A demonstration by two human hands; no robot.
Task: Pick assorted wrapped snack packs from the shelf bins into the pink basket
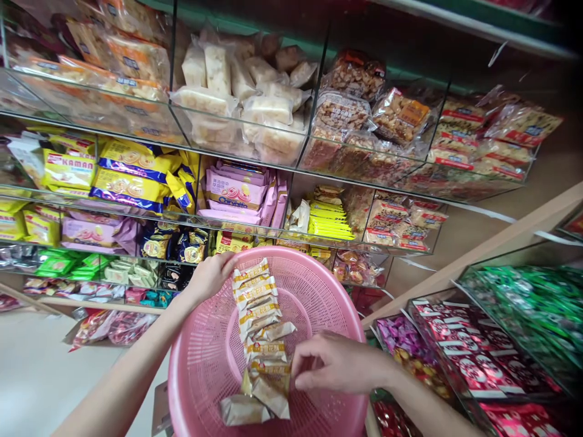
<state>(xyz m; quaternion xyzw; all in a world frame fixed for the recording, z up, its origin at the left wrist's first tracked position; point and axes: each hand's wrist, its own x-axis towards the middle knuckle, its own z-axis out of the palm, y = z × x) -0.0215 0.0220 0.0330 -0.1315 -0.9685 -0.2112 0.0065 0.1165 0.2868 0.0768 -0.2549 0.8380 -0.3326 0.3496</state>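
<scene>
A round pink plastic basket (200, 358) with mesh walls fills the lower middle. My left hand (213, 278) is closed on its upper left rim. Inside, small wrapped bars (259, 312) in white and gold lie in an overlapping row from the far side toward me. A few loose bars (246, 409) rest at the near end of the row. My right hand (332, 364) is over the basket's right part, fingers curled beside the lower bars; whether it pinches one is hidden.
Clear shelf bins (250, 130) of packaged snacks rise ahead. Yellow packs (130, 176) and purple packs (239, 194) fill the middle row. At the right are slanted bins of red wrappers (473, 346) and green wrappers (523, 303). Pale floor (36, 364) shows at lower left.
</scene>
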